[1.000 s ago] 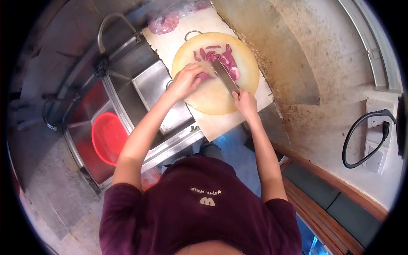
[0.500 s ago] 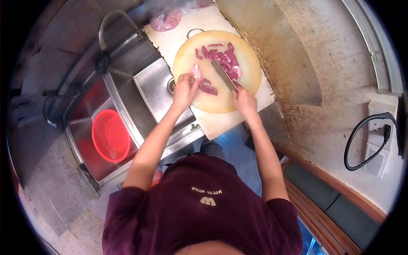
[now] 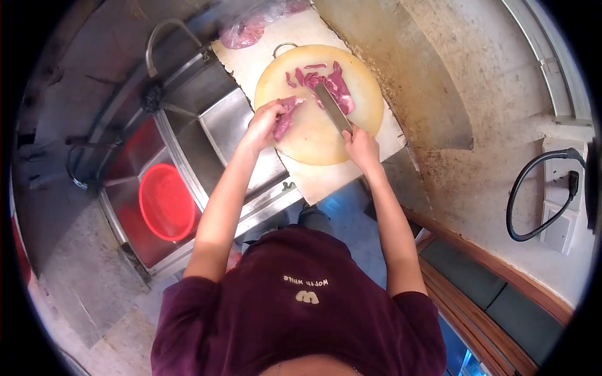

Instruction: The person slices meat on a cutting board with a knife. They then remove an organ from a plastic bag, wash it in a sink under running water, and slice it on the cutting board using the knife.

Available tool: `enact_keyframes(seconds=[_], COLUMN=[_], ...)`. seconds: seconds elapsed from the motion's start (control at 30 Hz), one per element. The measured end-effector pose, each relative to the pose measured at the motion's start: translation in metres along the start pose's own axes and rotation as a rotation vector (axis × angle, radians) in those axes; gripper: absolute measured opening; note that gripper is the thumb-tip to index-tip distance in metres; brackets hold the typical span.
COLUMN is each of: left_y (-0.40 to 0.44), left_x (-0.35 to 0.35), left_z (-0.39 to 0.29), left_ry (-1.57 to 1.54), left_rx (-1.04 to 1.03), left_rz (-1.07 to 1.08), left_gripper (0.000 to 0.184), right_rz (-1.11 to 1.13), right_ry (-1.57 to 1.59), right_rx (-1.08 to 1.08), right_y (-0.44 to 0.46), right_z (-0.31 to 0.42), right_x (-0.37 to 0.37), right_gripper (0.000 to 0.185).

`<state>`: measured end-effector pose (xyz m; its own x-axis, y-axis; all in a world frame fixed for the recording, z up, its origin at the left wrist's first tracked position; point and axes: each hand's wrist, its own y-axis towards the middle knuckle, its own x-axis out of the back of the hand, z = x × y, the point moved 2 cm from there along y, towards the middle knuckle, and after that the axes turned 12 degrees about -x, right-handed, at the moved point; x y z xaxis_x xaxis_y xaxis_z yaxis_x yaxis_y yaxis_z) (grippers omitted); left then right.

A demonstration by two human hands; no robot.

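My left hand (image 3: 266,122) is closed on a piece of raw red meat (image 3: 285,120) at the left side of the round yellowish cutting board (image 3: 320,147). My right hand (image 3: 362,147) grips the handle of a cleaver (image 3: 332,108). Its broad blade points away from me and lies against a heap of cut meat (image 3: 338,88). Several thin meat strips (image 3: 300,76) lie beside the heap toward the far edge. My fingers partly hide the held piece, and my right fist covers the cleaver's handle.
To the left is a double steel sink (image 3: 219,135) with a curved tap (image 3: 150,53). A red basin (image 3: 168,202) sits in the nearer-left bowl. Behind the board lies a plastic bag of meat (image 3: 244,32). A stained wall (image 3: 439,100) bounds the right side.
My left hand has moved left and lifted the meat piece off the middle of the board, turning it. The cleaver stays by the heap, its blade slightly tilted.
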<state>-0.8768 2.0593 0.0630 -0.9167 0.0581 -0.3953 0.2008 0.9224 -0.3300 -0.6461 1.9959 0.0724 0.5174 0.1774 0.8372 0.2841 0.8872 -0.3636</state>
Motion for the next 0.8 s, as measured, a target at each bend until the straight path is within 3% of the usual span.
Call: enact_keyframes(seconds=[0.2,0.4,0.53,0.63,0.73,0.8], left_y=[-0.014,-0.026,-0.036,-0.037,-0.037,-0.046], left_x=[-0.007,-0.007,-0.003,-0.001,0.005,-0.004], left_z=[-0.011,0.055,0.067,0.069,0.062,0.048], left_ry=[-0.405,0.161,0.154,0.318,0.662,1.106], left_rx=[0.053,0.125,0.099,0.049,-0.064,-0.275], left_rz=[0.049,-0.041,-0.005,-0.047,0.039,-0.028], left_gripper=[0.038,0.040,0.029,0.028,0.028,0.026], right_rz=[0.007,-0.004,0.003,0.022,-0.019,-0.058], right_ry=[-0.016,-0.013,-0.033,-0.100,-0.140,-0.148], right_rx=[-0.006,0.008,0.012,0.034,0.092,0.175], right_y=[0.001,0.002,0.002,-0.001,-0.017,-0.031], right_z=[0.000,0.000,0.001,0.005,0.010,0.014], right_x=[0.000,-0.001,-0.003,0.000,0.000,-0.004], right_gripper=[0.027,0.027,0.027,0.027,0.025,0.022])
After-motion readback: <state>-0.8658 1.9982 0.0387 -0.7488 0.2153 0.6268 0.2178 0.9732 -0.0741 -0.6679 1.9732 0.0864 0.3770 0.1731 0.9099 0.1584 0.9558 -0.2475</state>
